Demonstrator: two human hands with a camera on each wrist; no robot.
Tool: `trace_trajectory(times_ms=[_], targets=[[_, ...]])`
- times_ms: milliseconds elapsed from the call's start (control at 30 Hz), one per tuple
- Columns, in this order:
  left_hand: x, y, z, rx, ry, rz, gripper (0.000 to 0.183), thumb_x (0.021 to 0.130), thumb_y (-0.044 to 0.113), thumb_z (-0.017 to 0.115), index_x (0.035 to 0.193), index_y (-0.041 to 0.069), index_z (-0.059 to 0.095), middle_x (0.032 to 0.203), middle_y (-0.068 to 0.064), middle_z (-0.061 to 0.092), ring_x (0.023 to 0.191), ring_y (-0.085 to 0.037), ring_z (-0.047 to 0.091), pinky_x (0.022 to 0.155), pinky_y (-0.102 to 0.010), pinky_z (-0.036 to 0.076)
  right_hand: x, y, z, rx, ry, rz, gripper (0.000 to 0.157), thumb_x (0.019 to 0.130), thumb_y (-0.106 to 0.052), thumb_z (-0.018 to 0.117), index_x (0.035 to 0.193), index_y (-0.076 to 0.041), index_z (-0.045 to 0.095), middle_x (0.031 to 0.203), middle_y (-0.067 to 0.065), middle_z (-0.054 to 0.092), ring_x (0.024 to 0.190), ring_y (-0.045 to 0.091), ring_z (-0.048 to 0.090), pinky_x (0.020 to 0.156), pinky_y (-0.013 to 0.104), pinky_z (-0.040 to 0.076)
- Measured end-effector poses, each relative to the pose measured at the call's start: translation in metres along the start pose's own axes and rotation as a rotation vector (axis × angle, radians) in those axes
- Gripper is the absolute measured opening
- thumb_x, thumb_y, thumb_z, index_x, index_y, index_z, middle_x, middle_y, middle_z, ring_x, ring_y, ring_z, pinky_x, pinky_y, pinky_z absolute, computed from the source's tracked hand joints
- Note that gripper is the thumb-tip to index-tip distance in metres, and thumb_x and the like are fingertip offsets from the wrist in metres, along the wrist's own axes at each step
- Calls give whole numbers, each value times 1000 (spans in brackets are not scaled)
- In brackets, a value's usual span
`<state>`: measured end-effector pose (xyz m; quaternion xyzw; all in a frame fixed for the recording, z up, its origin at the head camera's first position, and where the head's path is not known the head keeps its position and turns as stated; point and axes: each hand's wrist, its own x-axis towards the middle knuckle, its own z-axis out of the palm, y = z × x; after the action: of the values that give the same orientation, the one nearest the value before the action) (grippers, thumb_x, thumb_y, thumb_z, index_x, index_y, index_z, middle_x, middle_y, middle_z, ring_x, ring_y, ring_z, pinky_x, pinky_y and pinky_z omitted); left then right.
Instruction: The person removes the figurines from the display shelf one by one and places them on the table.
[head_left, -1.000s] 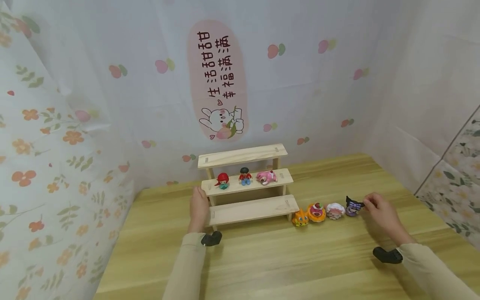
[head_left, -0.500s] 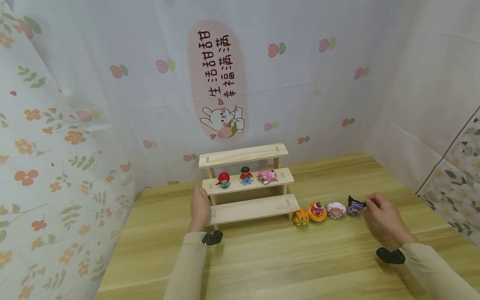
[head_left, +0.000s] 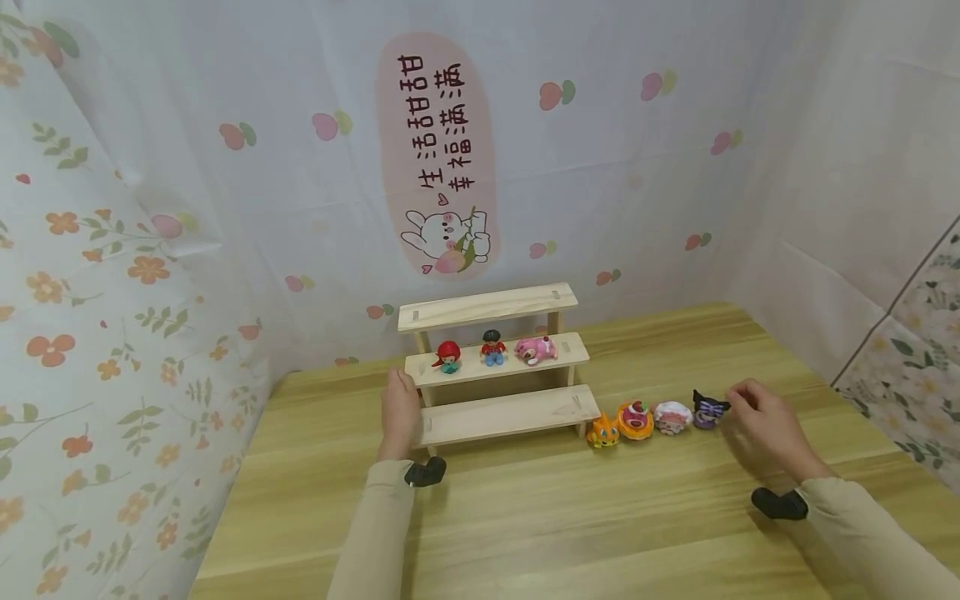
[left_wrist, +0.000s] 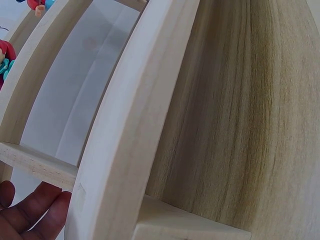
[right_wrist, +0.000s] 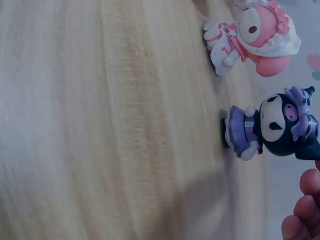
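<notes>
My left hand [head_left: 400,414] grips the left end of a three-tier wooden display stand [head_left: 510,414]; in the left wrist view its fingers [left_wrist: 47,210] curl by the side rail. On the right, my right hand [head_left: 768,427] pinches the ear of a Kuromi figurine [head_left: 708,412] in a purple dress, which stands upright on the table. The fingertips [right_wrist: 311,181] show right at the ear in the right wrist view. Beside it stands a pink figurine with a white hood [right_wrist: 260,42].
A round orange figurine with a pink face [head_left: 635,421] and an orange-yellow figurine [head_left: 602,432] continue the row toward the stand. The middle tier bears a red-haired figurine [head_left: 448,357], a boy figurine [head_left: 492,348] and a lying pink bear [head_left: 536,350]. A printed cloth [head_left: 600,192] hangs behind.
The Kuromi figurine leans slightly right half a second ago and stands straighter now, shifted a little left with my right hand. My left hand stays at the stand's end.
</notes>
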<state>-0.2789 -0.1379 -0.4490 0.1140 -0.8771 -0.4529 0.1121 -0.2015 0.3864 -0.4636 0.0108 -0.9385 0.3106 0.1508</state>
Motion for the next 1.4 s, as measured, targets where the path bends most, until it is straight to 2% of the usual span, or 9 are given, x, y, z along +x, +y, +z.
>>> trace_trajectory(times_ms=[100, 200, 300, 400, 700, 900, 1200, 1400], targets=[[0, 1, -1, 3, -7, -5, 30, 105, 23, 25, 107, 1, 45, 75, -11, 48, 71, -26, 51, 61, -37, 43, 2, -3, -1, -11, 5, -4, 29, 100, -23, 48, 104, 3, 58, 94, 20, 63, 72, -6, 45, 60, 23, 40], [-1, 0, 0, 1, -14, -3, 31, 105, 24, 24, 107, 1, 45, 76, -11, 48, 72, -26, 51, 61, -37, 43, 6, -8, -1, -21, 20, -22, 28, 99, -23, 48, 103, 4, 58, 94, 20, 61, 74, 4, 48, 61, 24, 39], [-1, 0, 0, -5, -11, -1, 32, 105, 25, 23, 108, 1, 45, 76, -11, 48, 72, -26, 51, 63, -38, 43, 11, -12, -1, -43, 66, -62, 24, 98, -19, 51, 98, 4, 59, 90, 18, 59, 74, 12, 48, 61, 25, 38], [-1, 0, -1, -12, -7, -1, 33, 105, 26, 23, 108, 1, 44, 77, -12, 49, 72, -26, 51, 64, -38, 43, 14, -17, -1, -77, 104, -92, 21, 96, -17, 53, 94, 3, 61, 86, 16, 58, 72, 15, 48, 60, 26, 38], [0, 0, 0, -4, -1, 4, 35, 105, 27, 21, 111, 1, 44, 76, -10, 46, 72, -26, 50, 65, -39, 43, 27, -38, 2, -90, 37, -97, 27, 98, -22, 51, 102, 2, 61, 91, 18, 60, 78, 26, 53, 62, 34, 39], [-1, 0, 0, -20, -5, 10, 33, 105, 25, 22, 108, 1, 44, 76, -10, 46, 71, -25, 50, 62, -37, 43, 35, -60, 14, -41, 62, -134, 21, 97, -17, 52, 98, 2, 62, 87, 15, 61, 76, 24, 52, 63, 33, 41], [0, -2, 0, -26, -8, -7, 34, 105, 26, 22, 109, 1, 44, 76, -10, 47, 72, -25, 50, 63, -37, 43, 43, -91, 25, 14, 44, -163, 20, 97, -15, 54, 99, 3, 63, 88, 17, 63, 78, 25, 54, 66, 33, 43], [2, -2, 1, -14, -14, -12, 34, 105, 26, 22, 109, 1, 44, 75, -9, 45, 70, -24, 48, 61, -35, 41, 50, -104, 30, 31, 18, -182, 20, 97, -15, 55, 99, 3, 64, 87, 15, 63, 75, 21, 52, 65, 33, 43]])
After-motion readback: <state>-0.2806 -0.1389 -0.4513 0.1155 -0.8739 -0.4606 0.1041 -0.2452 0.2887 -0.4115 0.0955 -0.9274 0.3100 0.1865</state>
